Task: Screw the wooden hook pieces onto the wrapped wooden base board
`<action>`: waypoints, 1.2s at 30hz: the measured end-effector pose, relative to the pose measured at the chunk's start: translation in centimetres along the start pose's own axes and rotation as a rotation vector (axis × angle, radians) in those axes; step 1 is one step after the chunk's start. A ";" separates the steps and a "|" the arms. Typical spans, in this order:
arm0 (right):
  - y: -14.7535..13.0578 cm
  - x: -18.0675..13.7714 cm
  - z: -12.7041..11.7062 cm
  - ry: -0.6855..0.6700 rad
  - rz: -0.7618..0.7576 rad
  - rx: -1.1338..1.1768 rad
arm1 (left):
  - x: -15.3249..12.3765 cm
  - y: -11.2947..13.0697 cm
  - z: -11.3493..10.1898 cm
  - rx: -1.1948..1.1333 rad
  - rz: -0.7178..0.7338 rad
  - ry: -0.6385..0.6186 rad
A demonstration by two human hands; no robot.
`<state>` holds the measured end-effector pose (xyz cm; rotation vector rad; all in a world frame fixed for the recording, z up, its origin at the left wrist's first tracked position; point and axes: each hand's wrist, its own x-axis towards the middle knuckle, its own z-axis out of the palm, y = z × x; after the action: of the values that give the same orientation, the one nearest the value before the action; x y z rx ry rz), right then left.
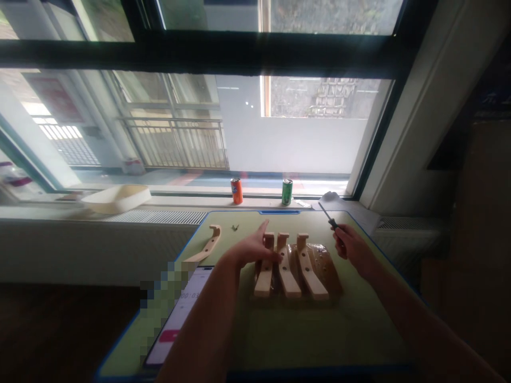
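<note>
My right hand (351, 247) is closed round the dark handle of a screwdriver (332, 222), its metal shaft pointing up and to the left, clear of the wood. My left hand (255, 247) grips the leftmost wooden hook (264, 282), with the thumb across its upper part and one finger stretched upward. To the right lie a second wooden hook (288, 279) and a third wooden hook (311, 274), side by side, each with dark holes. Beneath them is a brown block in clear plastic (327, 266). Small bits show on the plastic, too small to name.
Another wooden hook (211, 242) lies at the table's left, near a few small screws (235, 227). A phone (187, 308) rests beside my left forearm. An orange can (236, 191), a green can (287, 192) and a cream tray (120, 199) stand along the windowsill.
</note>
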<state>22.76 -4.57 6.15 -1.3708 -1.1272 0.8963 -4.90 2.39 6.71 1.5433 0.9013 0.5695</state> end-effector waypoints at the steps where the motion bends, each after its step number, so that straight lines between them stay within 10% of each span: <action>1: -1.8 -0.3 -0.1 -0.099 -0.076 -0.057 | 0.1 -0.3 -0.1 0.006 -0.015 -0.003; 9: -14.3 -1.8 2.8 -0.728 -0.534 -0.802 | 0.8 -1.8 -0.1 0.040 -0.025 0.004; 36: -11.0 0.3 6.4 -0.734 -0.656 -0.893 | 0.1 0.1 0.7 0.082 0.034 -0.026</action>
<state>15.20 -3.06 16.30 -1.1760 -2.5737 0.3787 -4.21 2.06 6.62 1.6391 0.8891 0.5409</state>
